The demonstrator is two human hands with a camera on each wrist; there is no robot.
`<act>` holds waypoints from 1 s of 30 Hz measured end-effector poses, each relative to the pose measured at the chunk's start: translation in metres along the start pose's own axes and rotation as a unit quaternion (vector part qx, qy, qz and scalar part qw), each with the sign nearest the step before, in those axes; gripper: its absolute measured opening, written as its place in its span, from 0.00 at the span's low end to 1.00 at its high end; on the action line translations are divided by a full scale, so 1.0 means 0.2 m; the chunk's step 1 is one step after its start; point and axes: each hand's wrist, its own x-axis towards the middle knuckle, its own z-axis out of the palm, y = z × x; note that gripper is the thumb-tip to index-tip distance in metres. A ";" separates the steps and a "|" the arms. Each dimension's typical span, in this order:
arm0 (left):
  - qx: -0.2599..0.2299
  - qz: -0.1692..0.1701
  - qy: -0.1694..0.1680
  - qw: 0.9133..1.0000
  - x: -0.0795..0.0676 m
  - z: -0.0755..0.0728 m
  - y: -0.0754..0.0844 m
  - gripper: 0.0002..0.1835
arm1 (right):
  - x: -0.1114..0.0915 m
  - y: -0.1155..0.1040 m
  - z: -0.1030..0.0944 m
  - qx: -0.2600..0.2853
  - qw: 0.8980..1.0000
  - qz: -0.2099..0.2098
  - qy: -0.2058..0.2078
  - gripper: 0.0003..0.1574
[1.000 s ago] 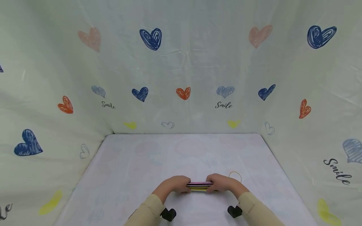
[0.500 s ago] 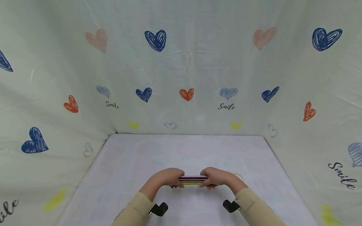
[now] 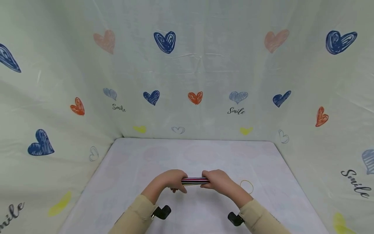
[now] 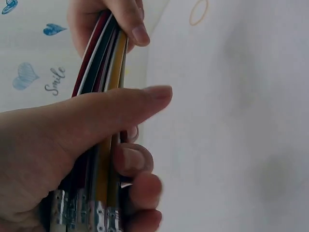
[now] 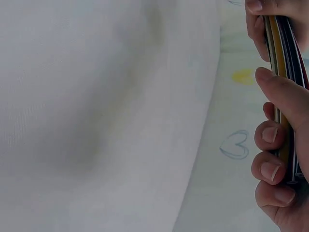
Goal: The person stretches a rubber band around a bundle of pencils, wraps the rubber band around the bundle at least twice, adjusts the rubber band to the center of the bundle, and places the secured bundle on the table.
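Observation:
A bundle of pencils (image 3: 193,181) lies sideways between my hands, its shafts dark, red, white and yellow. My left hand (image 3: 173,178) grips one end, and metal ferrules (image 4: 99,215) with eraser ends show below its palm in the left wrist view. Around the other end curl the fingers of my right hand (image 3: 219,181). In the right wrist view the right thumb (image 5: 277,87) lies along the pencils. A thin yellowish ring, like a rubber band (image 3: 253,188), rests on the table behind the right wrist. The palms hide much of the shafts.
The white table (image 3: 140,156) has rounded far corners. Pale curtain walls (image 3: 204,71) printed with hearts and "Smile" surround it on three sides. A small black device (image 3: 162,212) sits at the left cuff, and another black device (image 3: 235,219) at the right.
Both hands have risen a little with the pencils, moving slightly left and farther from the body. The head view has shifted slightly. The ring stays on the table.

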 end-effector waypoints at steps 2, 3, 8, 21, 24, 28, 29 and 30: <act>0.015 -0.015 0.003 1.000 0.01 0.00 0.01 0.10 | 0.00 -0.01 0.01 -0.018 1.000 -0.002 0.004 0.17; 0.026 -0.019 0.004 0.999 0.02 0.01 0.02 0.10 | 0.00 -0.02 0.01 -0.023 1.000 -0.003 0.004 0.16; 0.034 -0.003 -0.006 0.999 0.05 0.04 0.04 0.11 | -0.01 -0.04 0.02 -0.043 0.999 -0.006 0.009 0.17; 0.155 -0.008 0.087 0.984 0.07 0.08 0.07 0.11 | -0.04 -0.02 0.00 0.201 0.976 0.058 0.064 0.16; 0.197 -0.017 0.102 0.975 0.05 0.07 0.08 0.10 | -0.06 0.01 0.01 0.257 0.960 0.070 0.087 0.19; 0.225 -0.015 0.126 0.966 0.03 0.04 0.08 0.09 | -0.09 0.02 0.02 0.305 0.941 0.075 0.129 0.28; 0.227 -0.012 0.131 0.965 0.02 0.04 0.07 0.09 | -0.10 0.02 0.02 0.315 0.936 0.076 0.140 0.30; 0.228 -0.010 0.137 0.964 0.02 0.03 0.07 0.09 | -0.10 0.02 0.03 0.328 0.929 0.077 0.150 0.33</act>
